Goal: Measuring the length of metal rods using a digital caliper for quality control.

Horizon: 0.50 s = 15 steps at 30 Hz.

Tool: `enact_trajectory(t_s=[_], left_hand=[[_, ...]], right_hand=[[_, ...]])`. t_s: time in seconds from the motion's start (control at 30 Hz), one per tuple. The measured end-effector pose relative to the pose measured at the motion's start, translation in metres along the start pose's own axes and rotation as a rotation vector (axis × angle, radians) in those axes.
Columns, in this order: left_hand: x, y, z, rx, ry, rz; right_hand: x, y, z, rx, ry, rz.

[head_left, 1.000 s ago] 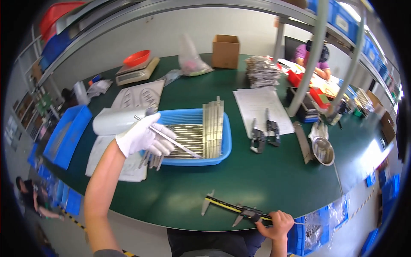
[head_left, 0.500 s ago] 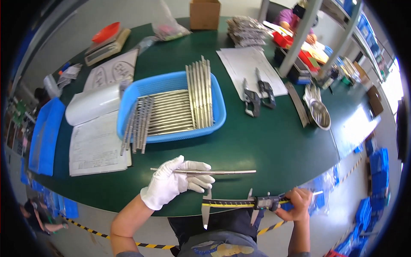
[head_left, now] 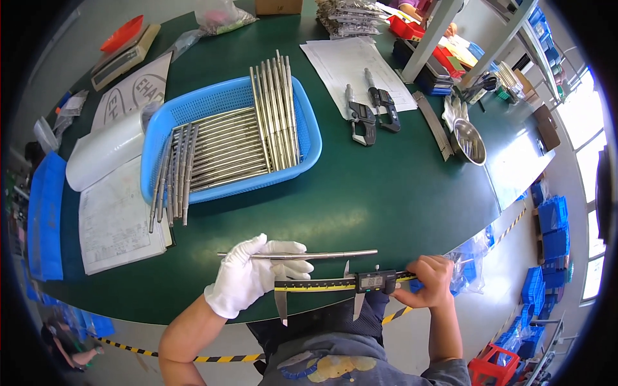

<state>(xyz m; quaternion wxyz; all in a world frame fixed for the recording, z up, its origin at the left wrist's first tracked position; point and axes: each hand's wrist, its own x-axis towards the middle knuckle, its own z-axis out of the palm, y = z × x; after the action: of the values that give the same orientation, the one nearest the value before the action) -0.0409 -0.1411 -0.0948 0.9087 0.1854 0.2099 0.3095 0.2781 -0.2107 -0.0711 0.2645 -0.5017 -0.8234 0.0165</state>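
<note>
- The steel rod (head_left: pixel 302 255) lies level, long axis left to right, just above the digital caliper (head_left: pixel 341 283) at the near tabletop (head_left: pixel 386 193) edge.
- The gloved left hand (head_left: pixel 254 276) has its fingers closed around the rod's left part.
- The bare right hand (head_left: pixel 428 283) grips the caliper's right end; its jaws stand apart below the rod.
- Behind, a blue basket (head_left: pixel 225 103) holds more rods.

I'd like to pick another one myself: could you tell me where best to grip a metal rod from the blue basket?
Grip a rod of the upper stack at its far end, from above: those ends jut past the blue basket's rim, free of neighbours.
</note>
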Motion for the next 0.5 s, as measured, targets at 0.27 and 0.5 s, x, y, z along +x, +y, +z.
enact_trajectory(t_s=[0.27,0.5], left_hand=[[-0.0010,0.0019,0.0005,-0.097,0.043,-0.029],[-0.0002,0.0029,-0.0017,-0.070,0.017,-0.019]], right_hand=[[0.0008,0.0046,-0.0028,-0.008,-0.014,0.024],[0.0015,0.0083,-0.0044,0.017,-0.027,0.009]])
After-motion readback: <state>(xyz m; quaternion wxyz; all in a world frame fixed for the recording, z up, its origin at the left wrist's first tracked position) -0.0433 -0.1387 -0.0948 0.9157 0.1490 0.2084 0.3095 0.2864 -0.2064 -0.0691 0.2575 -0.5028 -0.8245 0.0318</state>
